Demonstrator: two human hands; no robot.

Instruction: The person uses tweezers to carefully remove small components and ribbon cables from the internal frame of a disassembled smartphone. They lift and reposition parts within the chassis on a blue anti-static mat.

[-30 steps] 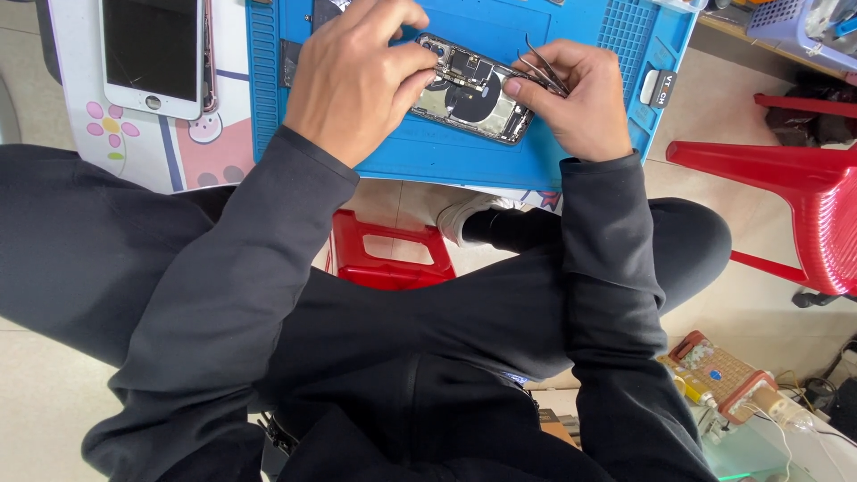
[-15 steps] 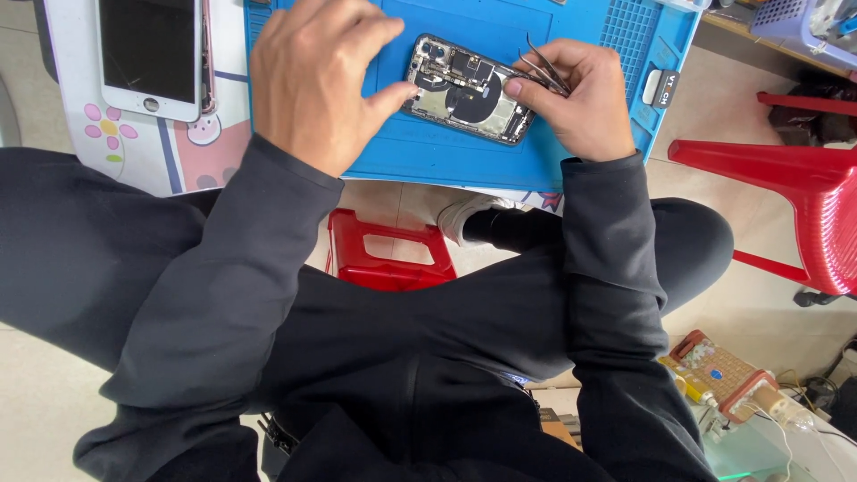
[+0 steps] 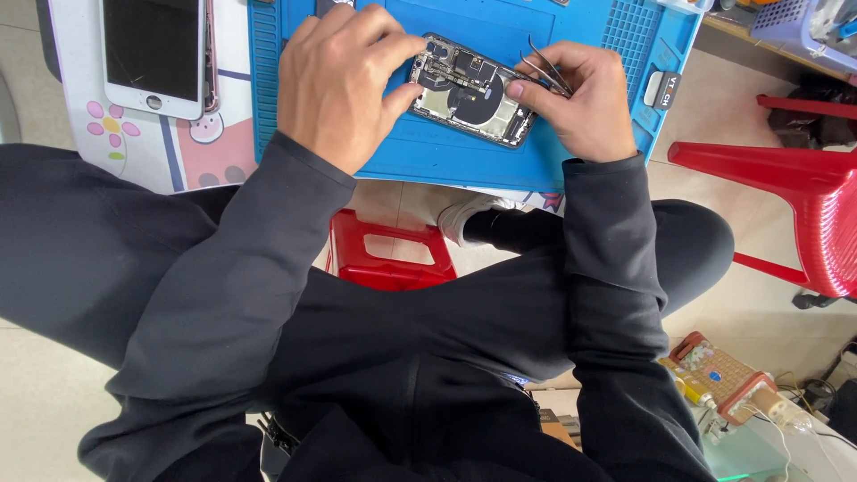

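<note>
An opened smartphone [image 3: 471,91] with bare circuitry and a round coil lies on a blue work mat [image 3: 464,152]. My left hand [image 3: 344,80] pinches the phone's left end between thumb and forefinger. My right hand [image 3: 578,98] grips thin metal tweezers [image 3: 543,64] while its thumb presses on the phone's right side. Both arms are in dark sleeves.
A white phone screen panel [image 3: 152,54] rests on a cartoon-printed board at the left. Under the table stands a red stool [image 3: 386,254]; a red plastic chair [image 3: 794,201] is at the right. Small tools and bottles [image 3: 723,384] lie on the floor lower right.
My left hand lifted off the phone, swung left, then came back to pinch its left end. The right hand and tweezers stayed put on the phone's right side.
</note>
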